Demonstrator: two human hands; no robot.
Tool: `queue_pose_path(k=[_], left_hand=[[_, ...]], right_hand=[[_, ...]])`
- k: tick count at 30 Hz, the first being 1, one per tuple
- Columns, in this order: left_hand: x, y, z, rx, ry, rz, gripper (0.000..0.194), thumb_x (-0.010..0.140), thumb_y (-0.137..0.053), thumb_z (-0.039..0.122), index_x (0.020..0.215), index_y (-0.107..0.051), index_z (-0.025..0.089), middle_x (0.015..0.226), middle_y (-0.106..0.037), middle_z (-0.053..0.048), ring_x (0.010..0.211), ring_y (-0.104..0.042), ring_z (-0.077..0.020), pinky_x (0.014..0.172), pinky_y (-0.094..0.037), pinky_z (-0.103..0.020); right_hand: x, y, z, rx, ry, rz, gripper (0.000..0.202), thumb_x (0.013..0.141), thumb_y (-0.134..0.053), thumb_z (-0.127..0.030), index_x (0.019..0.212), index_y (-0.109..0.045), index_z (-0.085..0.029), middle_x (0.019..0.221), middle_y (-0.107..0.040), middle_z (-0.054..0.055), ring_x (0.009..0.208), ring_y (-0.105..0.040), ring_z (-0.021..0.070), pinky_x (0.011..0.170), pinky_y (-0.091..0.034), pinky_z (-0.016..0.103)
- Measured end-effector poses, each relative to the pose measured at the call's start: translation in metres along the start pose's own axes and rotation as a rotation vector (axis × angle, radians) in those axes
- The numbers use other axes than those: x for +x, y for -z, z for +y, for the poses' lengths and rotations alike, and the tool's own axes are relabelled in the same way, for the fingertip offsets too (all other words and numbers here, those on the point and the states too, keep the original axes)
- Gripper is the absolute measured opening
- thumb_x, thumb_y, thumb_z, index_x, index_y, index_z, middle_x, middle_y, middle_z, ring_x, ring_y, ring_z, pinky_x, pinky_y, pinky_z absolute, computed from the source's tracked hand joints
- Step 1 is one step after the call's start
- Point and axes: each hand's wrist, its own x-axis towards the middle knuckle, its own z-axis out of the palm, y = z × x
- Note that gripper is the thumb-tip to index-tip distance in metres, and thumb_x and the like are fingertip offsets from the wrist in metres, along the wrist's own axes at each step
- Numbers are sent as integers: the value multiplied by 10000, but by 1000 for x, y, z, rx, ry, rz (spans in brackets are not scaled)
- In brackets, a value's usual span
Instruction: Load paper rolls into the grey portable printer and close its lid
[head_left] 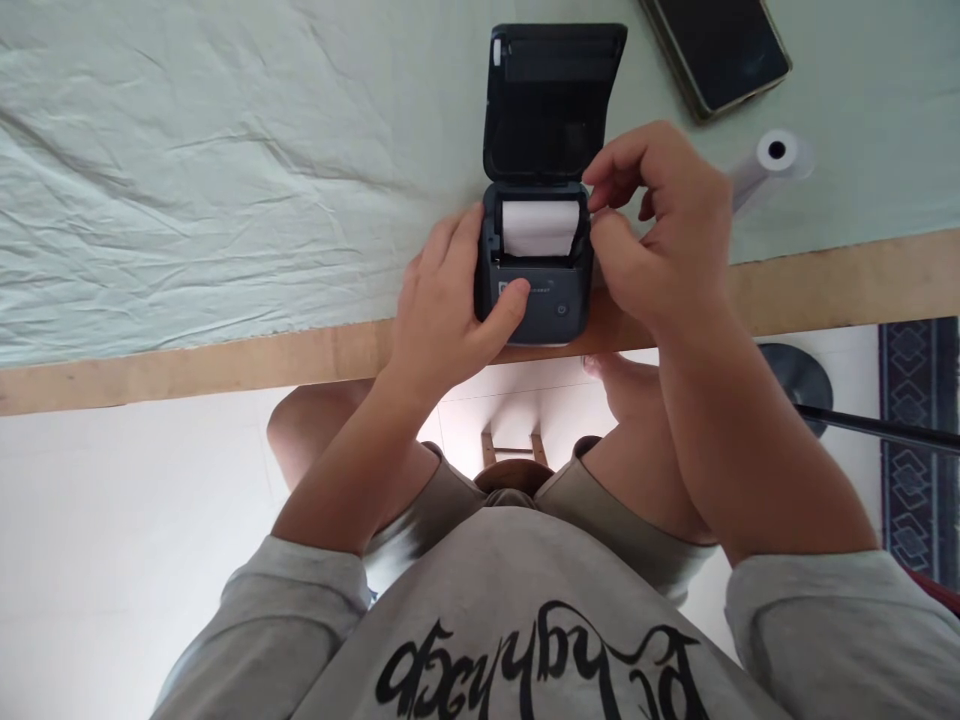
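Your left hand (459,300) is spread on the printer's left side, thumb over its front; your right hand (660,220) is half-curled, fingertips at its right rim. The dark printer (536,300) sits between them at the tabletop's (187,350) near edge, lid (553,105) up, white paper roll (540,228) inside. Whether those right fingertips pinch anything, you can't tell; the phone (724,50) is cut off.

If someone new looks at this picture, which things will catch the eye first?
Probably the dark printer at the table's edge, its lid standing open over a white paper roll, between the left hand and the right hand. Next, the phone lying beyond the right hand, and the bold black lettering across the grey shirt.
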Motion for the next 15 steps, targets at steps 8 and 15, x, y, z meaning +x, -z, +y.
queue_pose_path(k=[8, 15], left_hand=[[-1, -1, 0, 13, 7, -5, 533, 959, -486, 528, 1428, -417, 282, 1408, -554, -134, 1322, -529, -338, 1091, -444, -507], [-1, -1, 0, -1, 7, 12, 508, 963, -494, 520, 1424, -414, 323, 1423, -550, -107, 1330, -518, -330, 1107, -431, -523]], right_hand=[[2, -1, -3, 24, 7, -12, 187, 832, -618, -130, 922, -581, -289, 828, -657, -11, 807, -595, 223, 784, -475, 411], [1, 0, -8, 40, 44, 48, 144, 857, -614, -176, 934, -577, -291, 877, -670, 7, 815, -614, 225, 757, -493, 407]])
